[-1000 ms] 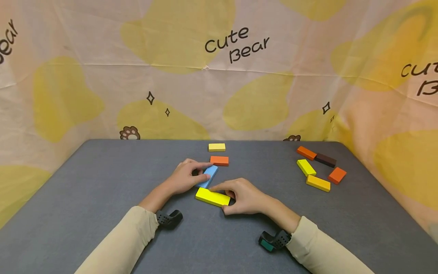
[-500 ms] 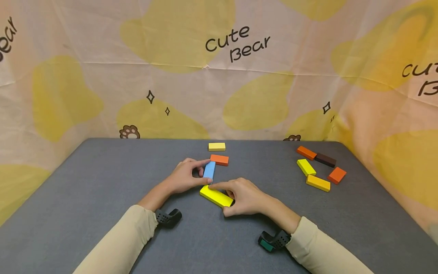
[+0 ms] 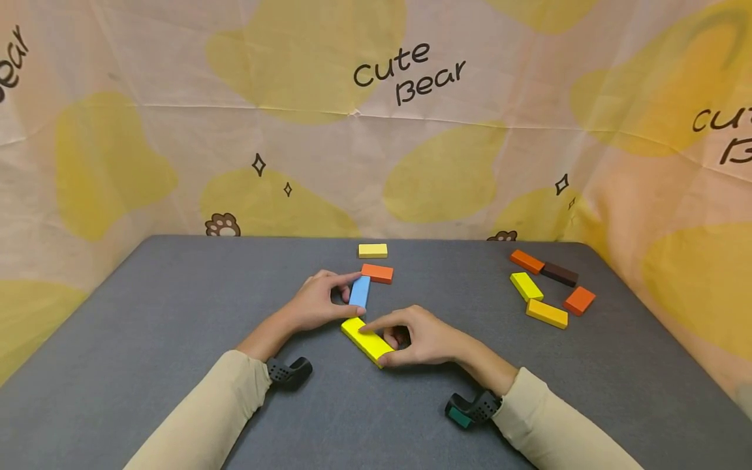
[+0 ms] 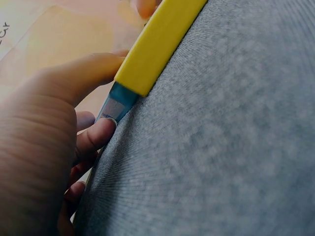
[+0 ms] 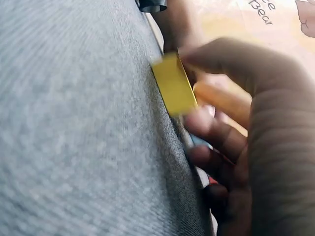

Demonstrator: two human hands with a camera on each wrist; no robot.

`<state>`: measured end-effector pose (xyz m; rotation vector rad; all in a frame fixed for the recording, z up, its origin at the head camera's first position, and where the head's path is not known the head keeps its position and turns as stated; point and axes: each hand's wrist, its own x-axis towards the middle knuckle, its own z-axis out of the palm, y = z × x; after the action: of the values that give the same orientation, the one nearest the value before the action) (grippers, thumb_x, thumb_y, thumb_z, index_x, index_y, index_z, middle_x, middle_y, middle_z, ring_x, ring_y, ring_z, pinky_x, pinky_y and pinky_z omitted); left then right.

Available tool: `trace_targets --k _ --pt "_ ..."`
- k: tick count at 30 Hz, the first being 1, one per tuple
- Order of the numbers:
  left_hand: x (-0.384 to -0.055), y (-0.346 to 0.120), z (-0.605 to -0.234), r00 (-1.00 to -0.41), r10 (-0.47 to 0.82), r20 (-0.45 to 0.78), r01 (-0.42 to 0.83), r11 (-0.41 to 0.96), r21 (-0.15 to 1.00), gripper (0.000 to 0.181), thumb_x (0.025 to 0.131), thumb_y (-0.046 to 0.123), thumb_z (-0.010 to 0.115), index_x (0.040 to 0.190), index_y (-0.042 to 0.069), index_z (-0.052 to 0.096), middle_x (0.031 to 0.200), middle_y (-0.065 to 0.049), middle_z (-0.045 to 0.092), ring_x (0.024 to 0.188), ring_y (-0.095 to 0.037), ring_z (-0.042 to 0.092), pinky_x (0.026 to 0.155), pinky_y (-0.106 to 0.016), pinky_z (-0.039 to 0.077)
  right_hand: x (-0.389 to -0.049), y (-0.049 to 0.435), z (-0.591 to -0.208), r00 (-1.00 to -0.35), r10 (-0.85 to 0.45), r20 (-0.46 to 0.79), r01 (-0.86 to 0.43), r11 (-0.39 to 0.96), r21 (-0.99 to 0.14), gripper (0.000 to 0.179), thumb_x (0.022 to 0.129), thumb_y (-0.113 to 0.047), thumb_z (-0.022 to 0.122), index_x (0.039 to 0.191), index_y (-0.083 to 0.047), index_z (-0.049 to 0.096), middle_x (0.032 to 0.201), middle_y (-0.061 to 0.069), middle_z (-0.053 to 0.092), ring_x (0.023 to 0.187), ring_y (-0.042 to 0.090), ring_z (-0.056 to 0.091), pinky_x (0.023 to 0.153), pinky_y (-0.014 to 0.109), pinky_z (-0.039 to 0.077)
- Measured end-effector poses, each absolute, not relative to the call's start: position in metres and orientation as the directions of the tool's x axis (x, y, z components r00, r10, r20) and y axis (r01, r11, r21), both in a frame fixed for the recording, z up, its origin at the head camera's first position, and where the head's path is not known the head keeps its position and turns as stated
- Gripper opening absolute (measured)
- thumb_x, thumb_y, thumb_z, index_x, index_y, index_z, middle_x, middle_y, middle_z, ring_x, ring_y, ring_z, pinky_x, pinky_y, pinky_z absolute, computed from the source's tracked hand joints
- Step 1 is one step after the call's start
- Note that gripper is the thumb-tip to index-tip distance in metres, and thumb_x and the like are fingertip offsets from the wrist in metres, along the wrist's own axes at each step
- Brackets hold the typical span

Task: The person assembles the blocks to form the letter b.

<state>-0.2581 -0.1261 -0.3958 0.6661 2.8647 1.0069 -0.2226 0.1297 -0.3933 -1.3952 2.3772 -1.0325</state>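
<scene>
The nearest block (image 3: 365,342) is of a bright yellow colour, and the block just behind it (image 3: 360,292) is light blue. Farther, one block is orange-red (image 3: 378,273) and another block is pale yellow (image 3: 373,250). The tabletop (image 3: 135,326) is grey. The backdrop cloth (image 3: 329,153) is pale pink with yellow patches (image 3: 446,173), black letters (image 3: 399,93) and brown paw prints (image 3: 222,225). Both sleeves (image 3: 205,411) are beige.
</scene>
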Motion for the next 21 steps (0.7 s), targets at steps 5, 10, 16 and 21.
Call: trace_targets --k 5,10,16,21 --pt "-0.2579 -0.1262 -0.3948 -0.911 0.401 0.092 0.372 0.707 0.601 0.066 0.085 0.050 0.077 0.140 0.020 0.059 0.090 0.006 0.058 0.107 -0.020 0.045 0.081 -0.035 0.030 -0.2225 0.1287 -0.3956 -0.508 -0.841 0.184 -0.709 0.287 -0.644 0.051 0.084 -0.032 0.083 0.132 -0.022 0.069 0.084 -0.006 0.059 0.076 0.004 0.049 0.067 0.017 0.042" --pt "-0.2584 -0.1260 -0.3955 -0.906 0.410 0.106 0.389 0.704 0.594 0.067 0.086 0.048 0.077 0.143 0.020 0.058 0.089 0.007 0.058 0.105 -0.019 0.045 0.081 -0.035 0.031 -0.2176 0.1262 -0.3962 -0.539 -0.810 0.231 -0.747 0.333 -0.576 0.051 0.081 -0.040 0.085 0.128 -0.028 0.071 0.122 -0.005 0.060 0.106 0.008 0.055 0.087 0.026 0.049" --pt "-0.2601 -0.1281 -0.3985 -0.902 0.412 0.128 0.400 0.685 0.609 0.059 0.092 0.043 0.072 0.145 0.021 0.057 0.088 0.005 0.057 0.102 -0.019 0.046 0.081 -0.034 0.033 -0.2147 0.1247 -0.3944 -0.505 -0.825 0.254 -0.783 0.314 -0.536 0.049 0.082 -0.038 0.084 0.128 -0.027 0.072 0.148 -0.006 0.058 0.135 0.016 0.052 0.109 0.043 0.046" --pt "-0.2616 -0.1279 -0.3997 -0.901 0.409 0.142 0.404 0.678 0.613 0.057 0.092 0.043 0.072 0.142 0.020 0.060 0.088 0.006 0.058 0.103 -0.019 0.047 0.082 -0.034 0.033 -0.2156 0.1254 -0.3938 -0.499 -0.835 0.230 -0.786 0.325 -0.526 0.052 0.084 -0.040 0.081 0.133 -0.027 0.068 0.149 -0.010 0.057 0.107 0.006 0.054 0.085 0.023 0.046"
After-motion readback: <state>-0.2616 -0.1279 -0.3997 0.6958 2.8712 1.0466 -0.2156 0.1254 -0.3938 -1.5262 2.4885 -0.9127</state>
